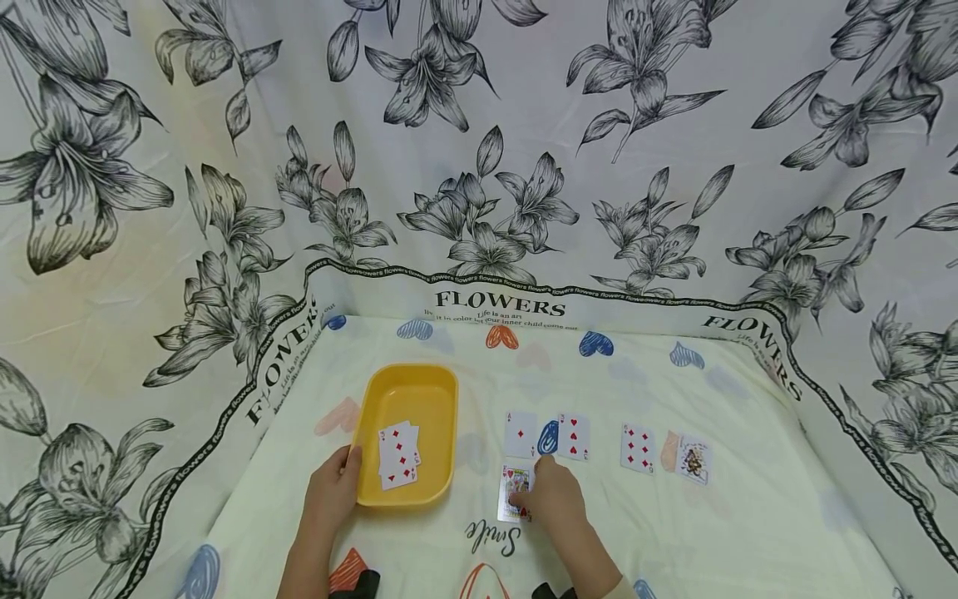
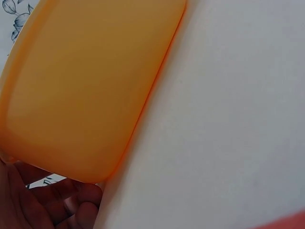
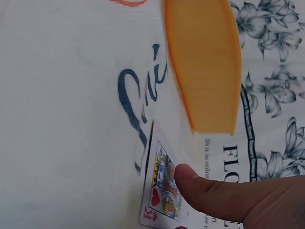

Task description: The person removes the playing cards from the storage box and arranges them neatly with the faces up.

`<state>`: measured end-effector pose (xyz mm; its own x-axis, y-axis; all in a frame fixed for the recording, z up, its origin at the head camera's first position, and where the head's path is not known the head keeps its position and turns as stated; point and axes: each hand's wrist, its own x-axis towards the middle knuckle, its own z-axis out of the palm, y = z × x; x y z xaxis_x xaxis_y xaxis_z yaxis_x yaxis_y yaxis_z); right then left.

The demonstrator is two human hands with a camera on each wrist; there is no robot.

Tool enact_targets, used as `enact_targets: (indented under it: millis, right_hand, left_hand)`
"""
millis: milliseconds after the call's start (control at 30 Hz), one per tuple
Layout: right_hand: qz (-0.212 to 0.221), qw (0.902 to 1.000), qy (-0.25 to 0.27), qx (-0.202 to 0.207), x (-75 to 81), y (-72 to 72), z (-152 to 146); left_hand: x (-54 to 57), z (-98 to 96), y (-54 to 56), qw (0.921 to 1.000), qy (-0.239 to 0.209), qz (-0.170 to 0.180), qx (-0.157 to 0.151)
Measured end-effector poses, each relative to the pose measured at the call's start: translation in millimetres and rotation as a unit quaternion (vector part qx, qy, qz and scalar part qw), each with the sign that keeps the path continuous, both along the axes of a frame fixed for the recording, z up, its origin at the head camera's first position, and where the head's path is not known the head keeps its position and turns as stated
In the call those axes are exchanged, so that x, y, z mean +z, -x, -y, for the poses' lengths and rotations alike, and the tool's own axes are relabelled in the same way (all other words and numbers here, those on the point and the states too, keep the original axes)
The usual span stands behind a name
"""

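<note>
My left hand [image 1: 334, 485] grips the left rim of a yellow plastic tray [image 1: 447, 449], thumb at the rim and fingers curled at its outside in the left wrist view. Inside the tray lie overlapping playing cards [image 1: 397, 456], a diamonds card on top. With my right hand [image 1: 555, 496] I pinch a king of hearts card [image 3: 164, 183], the thumb lying over its face; one fingertip shows by its edge in the right wrist view. Just beyond that hand are an ace of diamonds [image 1: 520, 434] and a three of hearts [image 1: 574, 437], face up.
Farther right lie a diamonds card [image 1: 637, 448] and a joker-like picture card [image 1: 693, 460], both face up. A pale cloth [image 1: 748, 532] with printed hearts and lettering covers the surface. Flower-printed curtains [image 1: 494, 100] rise at the back and both sides.
</note>
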<state>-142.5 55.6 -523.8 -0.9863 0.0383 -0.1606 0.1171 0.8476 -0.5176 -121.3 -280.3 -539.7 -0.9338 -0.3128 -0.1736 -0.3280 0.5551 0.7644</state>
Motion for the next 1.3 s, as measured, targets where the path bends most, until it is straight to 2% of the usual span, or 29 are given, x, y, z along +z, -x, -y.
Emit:
enact_targets:
  millis: [200, 300, 467, 567, 667, 800, 933, 1033, 1300]
  right_hand:
    - [0.014, 0.9980, 0.062, 0.005, 13.7, 11.9, 0.9]
    - [0.032, 0.9939, 0.105, 0.007, 26.3, 21.2, 5.9]
    - [0.038, 0.9868, 0.155, 0.026, 42.3, 38.6, 23.0]
    - [0.033, 0.9782, 0.197, 0.057, 49.7, 48.2, 37.9]
    - [0.032, 0.9652, 0.244, 0.088, 55.5, 55.6, 55.0]
    - [0.042, 0.9504, 0.288, 0.110, 59.7, 61.5, 77.8]
    - [0.055, 0.9436, 0.301, 0.126, 58.8, 64.3, 99.5]
    - [0.060, 0.9425, 0.297, 0.142, 55.5, 64.4, 113.4]
    - [0.073, 0.9560, 0.237, 0.158, 45.6, 65.6, 142.1]
  left_hand:
    - [1.5, 1.7, -0.7, 1.0000, 0.002, -0.006, 0.001]
    - [3.0, 2.1, -1.0, 0.9999, 0.002, -0.010, 0.001]
    - [5.3, 3.1, -1.6, 0.9999, 0.001, -0.011, 0.002]
    - [5.0, 3.7, -1.4, 0.9999, 0.004, -0.013, 0.003]
    - [3.2, 3.6, -1.0, 0.9999, 0.006, -0.013, 0.006]
    - [0.0, 1.9, -0.8, 0.9999, 0.004, -0.011, 0.009]
    - [-2.3, 0.1, -1.1, 0.9998, 0.010, -0.015, 0.011]
    - [-3.4, -0.4, -1.9, 0.9997, 0.011, -0.015, 0.012]
    - [-4.0, -1.2, -1.5, 0.9993, 0.020, -0.027, 0.015]
